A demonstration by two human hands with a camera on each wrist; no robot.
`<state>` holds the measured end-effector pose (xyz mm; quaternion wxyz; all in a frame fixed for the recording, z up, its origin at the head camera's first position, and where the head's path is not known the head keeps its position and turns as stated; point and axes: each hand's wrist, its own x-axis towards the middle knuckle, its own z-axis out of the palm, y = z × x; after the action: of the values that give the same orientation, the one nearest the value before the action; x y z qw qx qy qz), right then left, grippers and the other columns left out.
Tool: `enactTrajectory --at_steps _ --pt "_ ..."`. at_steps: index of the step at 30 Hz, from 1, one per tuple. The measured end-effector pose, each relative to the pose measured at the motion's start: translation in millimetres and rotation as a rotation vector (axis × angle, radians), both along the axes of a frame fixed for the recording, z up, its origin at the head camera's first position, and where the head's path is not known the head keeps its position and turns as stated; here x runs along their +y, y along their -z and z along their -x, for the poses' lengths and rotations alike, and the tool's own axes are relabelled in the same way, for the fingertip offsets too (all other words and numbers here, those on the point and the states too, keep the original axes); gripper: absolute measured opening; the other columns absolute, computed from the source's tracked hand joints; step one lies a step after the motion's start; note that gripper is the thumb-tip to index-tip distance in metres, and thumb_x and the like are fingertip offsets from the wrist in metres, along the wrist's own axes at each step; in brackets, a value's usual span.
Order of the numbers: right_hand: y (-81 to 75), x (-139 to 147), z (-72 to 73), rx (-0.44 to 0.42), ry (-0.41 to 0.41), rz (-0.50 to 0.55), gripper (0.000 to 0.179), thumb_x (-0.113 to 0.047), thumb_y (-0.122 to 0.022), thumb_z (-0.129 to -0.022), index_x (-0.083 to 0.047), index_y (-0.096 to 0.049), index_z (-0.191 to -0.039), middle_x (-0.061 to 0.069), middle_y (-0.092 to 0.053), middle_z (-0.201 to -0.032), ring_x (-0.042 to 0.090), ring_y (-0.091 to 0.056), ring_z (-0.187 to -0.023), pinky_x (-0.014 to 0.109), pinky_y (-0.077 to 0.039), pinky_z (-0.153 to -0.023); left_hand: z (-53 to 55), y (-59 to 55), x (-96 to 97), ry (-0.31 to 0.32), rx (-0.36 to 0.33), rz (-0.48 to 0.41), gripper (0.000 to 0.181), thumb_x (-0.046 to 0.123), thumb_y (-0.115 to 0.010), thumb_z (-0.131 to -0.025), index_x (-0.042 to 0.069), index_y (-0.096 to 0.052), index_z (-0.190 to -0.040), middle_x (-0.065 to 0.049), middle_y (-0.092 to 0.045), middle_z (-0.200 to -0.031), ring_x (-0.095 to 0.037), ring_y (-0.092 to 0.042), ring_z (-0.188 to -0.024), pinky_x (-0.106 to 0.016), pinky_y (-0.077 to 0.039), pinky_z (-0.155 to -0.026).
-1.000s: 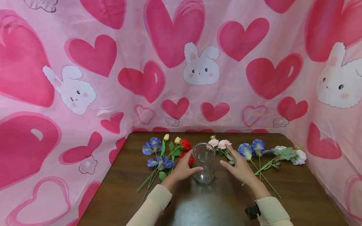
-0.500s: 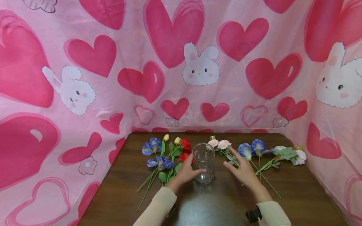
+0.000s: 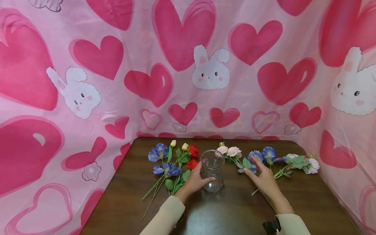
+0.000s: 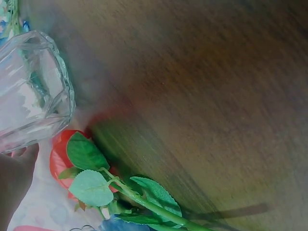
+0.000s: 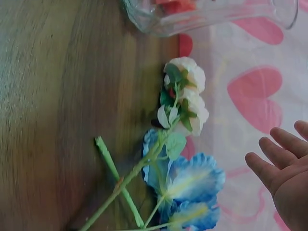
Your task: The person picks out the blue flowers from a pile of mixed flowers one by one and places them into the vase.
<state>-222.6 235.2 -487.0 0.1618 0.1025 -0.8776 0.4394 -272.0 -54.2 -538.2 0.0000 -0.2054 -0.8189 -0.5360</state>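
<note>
our left hand [image 3: 194, 183] grasped vase [image 3: 215, 169]; our right hand [image 3: 265, 181], fingers spread, empty, hung toward its three o'clock. bracing vase, pinching rose stem [image 5: 134, 172] low seemed best.

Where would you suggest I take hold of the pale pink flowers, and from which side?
I'd pinch the lower stem of the pale pink flowers, reaching in from the near right with the right hand: this part is slim and bare, while leaves and blooms crowd the far end. A green stem crosses it there.

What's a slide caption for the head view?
Left hand around a glass vase, right hand open and apart from it, flowers lying on both sides.
</note>
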Motion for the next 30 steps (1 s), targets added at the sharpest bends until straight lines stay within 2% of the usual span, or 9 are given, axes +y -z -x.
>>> enactTrajectory --at_steps 2,4,7,9,11,14,23,30 --pt "-0.1 4 -0.9 -0.016 0.008 -0.004 0.063 -0.026 -0.068 -0.093 -0.001 -0.041 -0.146 0.022 -0.047 -0.141 0.042 -0.049 -0.123 0.054 -0.041 -0.095 -0.3 -0.3 0.5 0.003 -0.008 -0.007 0.081 0.033 -0.081 -0.08 0.02 -0.038 -0.147 -0.001 -0.054 -0.136 -0.022 -0.049 -0.125 -0.051 -0.039 -0.102" --pt "-0.4 9 -1.6 -0.031 0.017 -0.018 0.064 -0.028 -0.067 -0.094 -0.002 -0.04 -0.146 0.022 -0.047 -0.142 0.041 -0.047 -0.125 0.04 -0.043 -0.098 -0.3 -0.7 0.8 0.001 -0.011 -0.006 0.081 0.032 -0.082 -0.08 0.021 -0.038 -0.147 -0.001 -0.054 -0.136 -0.022 -0.05 -0.125 -0.051 -0.039 -0.102" --pt "-2.4 15 -2.8 -0.041 0.03 -0.035 0.064 -0.028 -0.067 -0.094 0.0 -0.041 -0.145 0.023 -0.047 -0.141 0.042 -0.046 -0.126 0.038 -0.041 -0.1 -0.1 -0.9 0.9 -0.005 -0.005 0.003 0.08 0.03 -0.082 -0.08 0.02 -0.039 -0.146 -0.001 -0.055 -0.135 -0.023 -0.05 -0.124 -0.052 -0.04 -0.102" --pt "-3.8 20 -3.3 -0.038 0.047 -0.051 0.063 -0.028 -0.067 -0.094 0.001 -0.042 -0.144 0.026 -0.048 -0.139 0.043 -0.048 -0.124 0.041 -0.043 -0.099 0.2 -0.7 0.7 -0.012 -0.003 0.014 0.079 0.031 -0.082 -0.079 0.02 -0.039 -0.145 -0.001 -0.055 -0.134 -0.023 -0.051 -0.124 -0.052 -0.04 -0.101" --pt "-5.2 25 -3.9 -0.046 0.062 -0.054 0.064 -0.029 -0.067 -0.093 0.004 -0.042 -0.143 0.029 -0.048 -0.137 0.046 -0.047 -0.123 0.055 -0.039 -0.096 0.7 0.1 0.5 -0.015 -0.002 0.021 0.079 0.031 -0.082 -0.079 0.021 -0.04 -0.145 -0.002 -0.056 -0.134 -0.023 -0.051 -0.124 -0.052 -0.04 -0.101" --pt "-5.7 34 -4.9 -0.068 0.103 -0.065 0.067 -0.032 -0.067 -0.093 0.006 -0.042 -0.142 0.032 -0.048 -0.135 0.048 -0.046 -0.122 0.061 -0.039 -0.095 1.3 1.2 0.3 -0.015 -0.004 0.032 0.08 0.034 -0.082 -0.079 0.022 -0.04 -0.145 -0.001 -0.056 -0.134 -0.023 -0.051 -0.123 -0.052 -0.041 -0.1" --pt "-3.4 67 -12.4 -0.22 0.235 -0.146 0.078 -0.046 -0.06 -0.095 0.01 -0.036 -0.143 0.039 -0.044 -0.133 0.054 -0.043 -0.12 0.067 -0.037 -0.089 2.2 1.6 0.0 -0.007 0.01 0.054 0.082 0.032 -0.083 -0.079 0.02 -0.038 -0.146 -0.001 -0.055 -0.135 -0.021 -0.051 -0.124 -0.049 -0.041 -0.101" --pt "11.4 84 -15.2 -0.307 0.291 -0.232 0.074 -0.043 -0.061 -0.095 0.016 -0.042 -0.134 0.04 -0.049 -0.126 0.054 -0.051 -0.109 0.063 -0.042 -0.085 3.5 1.9 -0.8 -0.003 0.012 0.052 0.081 0.028 -0.083 -0.079 0.021 -0.038 -0.147 -0.001 -0.055 -0.135 -0.021 -0.051 -0.124 -0.05 -0.041 -0.101"
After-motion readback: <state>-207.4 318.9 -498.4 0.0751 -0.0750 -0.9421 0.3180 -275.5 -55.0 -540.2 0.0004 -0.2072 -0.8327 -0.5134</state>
